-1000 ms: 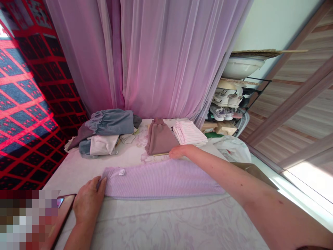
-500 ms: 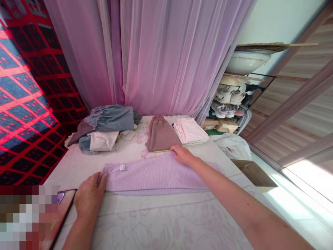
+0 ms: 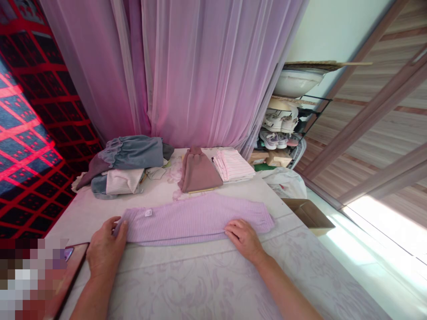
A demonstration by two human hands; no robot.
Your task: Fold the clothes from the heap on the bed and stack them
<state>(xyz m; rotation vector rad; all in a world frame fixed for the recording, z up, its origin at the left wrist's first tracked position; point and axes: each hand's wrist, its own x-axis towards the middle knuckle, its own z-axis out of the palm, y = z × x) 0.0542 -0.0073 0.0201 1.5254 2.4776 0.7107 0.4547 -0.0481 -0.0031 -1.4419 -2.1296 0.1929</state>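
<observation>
A pair of lilac ribbed trousers [image 3: 193, 218] lies folded lengthwise across the cloth-covered table [image 3: 207, 280], its white label near the left end and a gathered cuff at the right. My left hand [image 3: 108, 244] grips the waistband end between thumb and fingers. Along the near edge, right of the middle, my right hand [image 3: 243, 238] pinches the fabric with its fingers together. Just beyond the trousers lie a folded brown garment [image 3: 200, 171] and a folded pink-striped white garment [image 3: 233, 164].
A heap of clothes [image 3: 133, 153] sits at the back left, before the purple curtain [image 3: 193, 75]. A phone-like object [image 3: 75, 266] lies at the left edge, partly pixelated. Right of the table stand a brown box [image 3: 305, 213] and a rack with shoes [image 3: 276, 138].
My right hand has moved from the far edge of the trousers to the near edge. My left hand stays at the waistband, and the view has shifted slightly right.
</observation>
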